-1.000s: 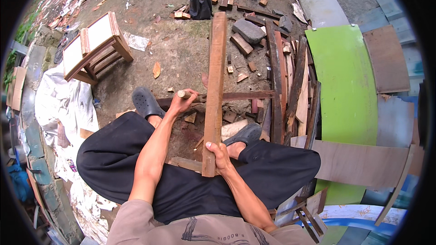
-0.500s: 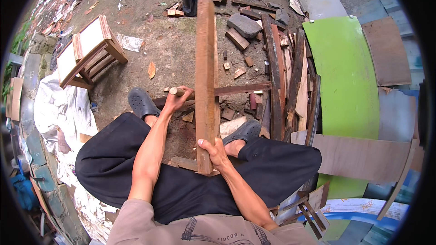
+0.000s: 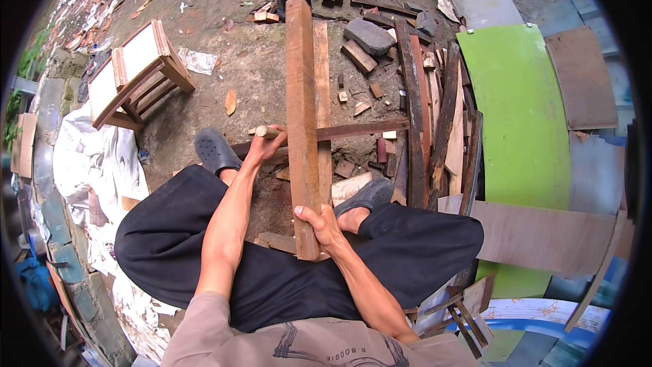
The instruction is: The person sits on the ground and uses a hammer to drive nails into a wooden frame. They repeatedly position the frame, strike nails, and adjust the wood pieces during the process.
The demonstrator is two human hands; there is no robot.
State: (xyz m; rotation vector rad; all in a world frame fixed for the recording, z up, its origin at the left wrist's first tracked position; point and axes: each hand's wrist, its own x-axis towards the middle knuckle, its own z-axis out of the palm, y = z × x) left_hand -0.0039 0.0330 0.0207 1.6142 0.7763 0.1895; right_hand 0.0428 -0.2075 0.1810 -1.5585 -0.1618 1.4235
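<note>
A long brown wooden beam (image 3: 302, 109) stands between my knees, reaching away from me. My right hand (image 3: 322, 226) grips it near its close end, thumb across the top face. Behind it a paler wooden slat (image 3: 322, 75) runs alongside; whether the two are joined I cannot tell. To the left of the beam, my left hand (image 3: 269, 147) is closed round a tool with a round wooden handle (image 3: 261, 132). The tool's other end is hidden behind the beam. A short wooden block (image 3: 277, 241) lies by the beam's close end.
A dark wooden bar (image 3: 363, 129) crosses the ground beyond my feet. Scrap planks (image 3: 445, 115) pile up on the right beside a green panel (image 3: 519, 115). A grey stone block (image 3: 369, 36) lies ahead. A small wooden stool (image 3: 139, 71) is at left, near white cloth (image 3: 95, 163).
The beam has turned slightly, its far end shifting left, so more of the paler slat shows behind it. Both hands keep their hold.
</note>
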